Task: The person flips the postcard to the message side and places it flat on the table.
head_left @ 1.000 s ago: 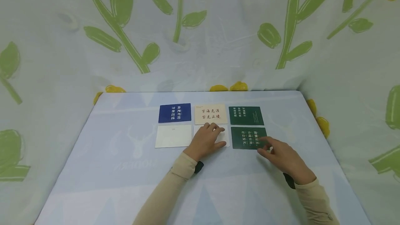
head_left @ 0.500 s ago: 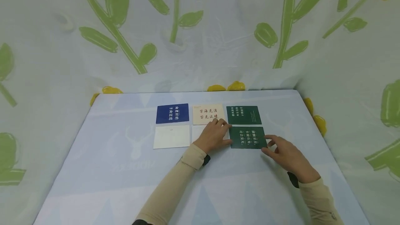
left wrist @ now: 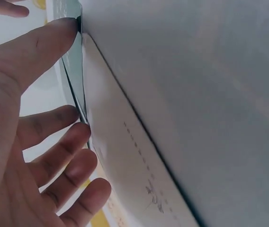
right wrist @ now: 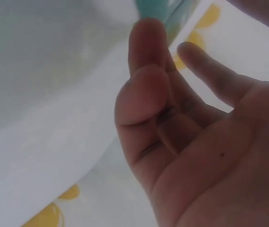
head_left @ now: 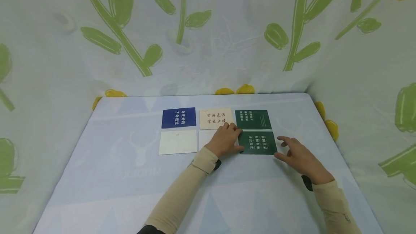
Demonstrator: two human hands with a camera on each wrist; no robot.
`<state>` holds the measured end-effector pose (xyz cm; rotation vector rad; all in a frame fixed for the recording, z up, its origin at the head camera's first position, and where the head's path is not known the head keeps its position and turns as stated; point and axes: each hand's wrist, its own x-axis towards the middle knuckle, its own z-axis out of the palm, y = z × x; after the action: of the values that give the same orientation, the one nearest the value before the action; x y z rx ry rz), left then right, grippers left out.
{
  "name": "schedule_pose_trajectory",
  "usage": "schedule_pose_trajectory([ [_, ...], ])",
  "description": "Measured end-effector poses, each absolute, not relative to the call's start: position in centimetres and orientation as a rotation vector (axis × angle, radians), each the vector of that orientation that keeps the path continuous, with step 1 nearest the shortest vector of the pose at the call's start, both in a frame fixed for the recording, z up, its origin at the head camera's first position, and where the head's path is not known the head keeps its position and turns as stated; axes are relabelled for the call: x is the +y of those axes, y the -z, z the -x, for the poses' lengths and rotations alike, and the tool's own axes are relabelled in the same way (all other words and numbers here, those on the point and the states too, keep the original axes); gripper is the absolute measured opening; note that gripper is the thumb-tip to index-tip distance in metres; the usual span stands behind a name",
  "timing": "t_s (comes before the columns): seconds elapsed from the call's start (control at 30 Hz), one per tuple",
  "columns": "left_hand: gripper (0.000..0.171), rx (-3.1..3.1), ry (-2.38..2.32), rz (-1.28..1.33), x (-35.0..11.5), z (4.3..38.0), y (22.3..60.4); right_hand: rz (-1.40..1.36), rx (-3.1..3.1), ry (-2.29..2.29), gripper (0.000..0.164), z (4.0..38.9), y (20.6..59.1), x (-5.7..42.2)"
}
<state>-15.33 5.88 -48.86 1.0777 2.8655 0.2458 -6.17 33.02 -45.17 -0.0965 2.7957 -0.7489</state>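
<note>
Six-card layout aside, the nearest piece is a dark green card (head_left: 258, 143) with white characters, flat in the front right spot. My left hand (head_left: 223, 141) lies over a white card (head_left: 203, 137), covering most of it, its thumb and fingertips right at the green card's left edge. In the left wrist view the fingers (left wrist: 80, 203) are spread and loosely bent. My right hand (head_left: 297, 158) is just off the green card's right edge, thumb near its front corner, index finger apart from it. Its fingers are relaxed and hold nothing, as the right wrist view also shows.
Behind, in a row, lie a blue card (head_left: 178, 117), a cream card (head_left: 211, 115) with red characters and another green card (head_left: 253, 119). A white card (head_left: 177, 142) is at front left. The pale table (head_left: 107, 176) meets flower-patterned cloth (head_left: 227, 46) at the back and sides.
My left hand has shifted right, from over the white card to the green card's left edge. My right hand has drawn back rightward from over that card. The head view has turned slightly.
</note>
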Motion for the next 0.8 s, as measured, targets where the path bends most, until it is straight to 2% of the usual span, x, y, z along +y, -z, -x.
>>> schedule_pose_trajectory([
  [0.53, 0.074, 2.839, -0.094, -1.044, 6.3, 15.5, 47.8, 0.145, 2.748, 0.637, 0.087, 10.2, 46.8, 33.8],
  [0.8, 0.073, 2.824, -0.082, -1.017, 6.8, 15.6, 47.6, 0.089, 2.685, 0.596, 0.094, 11.0, 46.5, 33.2],
])
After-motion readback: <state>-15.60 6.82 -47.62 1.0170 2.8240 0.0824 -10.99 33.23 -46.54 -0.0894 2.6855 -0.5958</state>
